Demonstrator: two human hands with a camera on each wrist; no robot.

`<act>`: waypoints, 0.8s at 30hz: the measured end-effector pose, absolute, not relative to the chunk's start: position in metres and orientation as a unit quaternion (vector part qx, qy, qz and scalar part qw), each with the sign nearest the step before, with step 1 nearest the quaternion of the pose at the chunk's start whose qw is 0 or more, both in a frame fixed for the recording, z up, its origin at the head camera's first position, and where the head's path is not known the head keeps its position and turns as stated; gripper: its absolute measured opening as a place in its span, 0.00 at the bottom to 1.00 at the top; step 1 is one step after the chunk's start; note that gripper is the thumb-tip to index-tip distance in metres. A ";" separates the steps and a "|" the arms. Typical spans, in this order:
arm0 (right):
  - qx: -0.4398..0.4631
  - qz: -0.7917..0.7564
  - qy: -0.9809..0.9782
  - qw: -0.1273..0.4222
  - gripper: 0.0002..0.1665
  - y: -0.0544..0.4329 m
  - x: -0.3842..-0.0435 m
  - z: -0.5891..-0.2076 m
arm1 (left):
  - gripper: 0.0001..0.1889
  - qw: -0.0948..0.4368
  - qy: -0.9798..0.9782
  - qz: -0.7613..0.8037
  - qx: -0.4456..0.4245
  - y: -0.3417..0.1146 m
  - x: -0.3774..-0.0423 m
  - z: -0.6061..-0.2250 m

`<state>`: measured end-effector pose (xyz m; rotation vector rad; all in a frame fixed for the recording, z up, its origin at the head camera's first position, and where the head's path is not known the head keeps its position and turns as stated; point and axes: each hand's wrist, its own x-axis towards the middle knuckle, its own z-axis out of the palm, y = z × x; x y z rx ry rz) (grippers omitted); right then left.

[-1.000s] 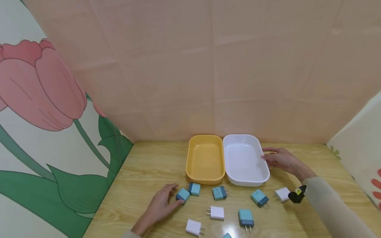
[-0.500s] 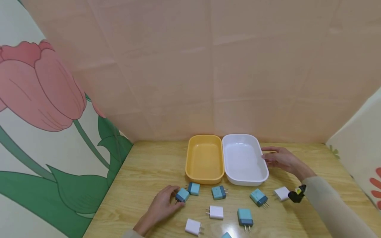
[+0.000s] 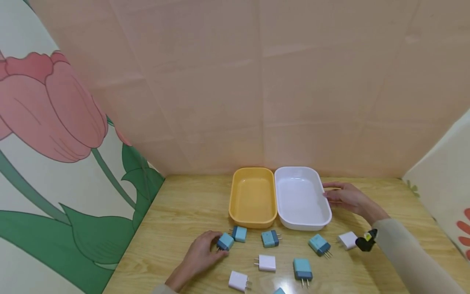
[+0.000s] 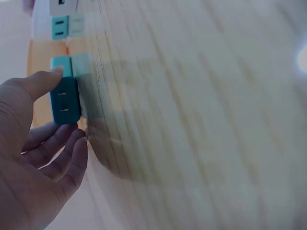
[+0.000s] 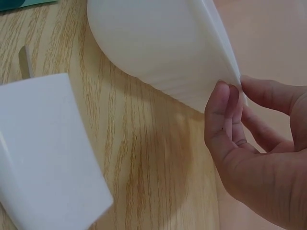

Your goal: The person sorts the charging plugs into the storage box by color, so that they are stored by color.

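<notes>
My left hand (image 3: 201,253) holds a two-tone blue USB wall charger (image 3: 225,241) between thumb and fingers, low over the table. In the left wrist view the dark end of this charger (image 4: 65,103), with its two prongs, faces the camera. A second blue charger (image 3: 240,234) lies close beside it. At the far side, my right hand (image 3: 346,199) pinches the right rim of a white tray (image 3: 302,204). The right wrist view has the thumb over that rim and curled fingers against the outer wall. A yellow tray (image 3: 253,200) stands against the white one.
Several more chargers lie about the table: blue ones (image 3: 270,238) (image 3: 320,245) (image 3: 302,268) and white ones (image 3: 267,263) (image 3: 238,281). Another white charger (image 3: 347,240) sits below the right wrist. Behind the trays hangs a beige cloth (image 3: 213,102).
My left hand has shifted slightly right and its fingers have closed in around the blue charger. My right hand has stayed at the white tray's rim.
</notes>
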<state>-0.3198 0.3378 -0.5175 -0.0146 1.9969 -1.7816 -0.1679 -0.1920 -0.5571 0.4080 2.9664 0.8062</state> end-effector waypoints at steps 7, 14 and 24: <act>-0.014 -0.629 0.743 0.230 0.41 0.339 -0.320 -0.516 | 0.31 0.024 0.955 0.266 0.129 -0.192 -0.168 -0.555; -0.012 -0.618 0.752 0.231 0.43 0.339 -0.319 -0.516 | 0.30 0.029 0.950 0.284 0.129 -0.193 -0.169 -0.555; -0.005 -0.629 0.743 0.229 0.43 0.335 -0.317 -0.513 | 0.29 0.033 0.948 0.287 0.130 -0.192 -0.168 -0.555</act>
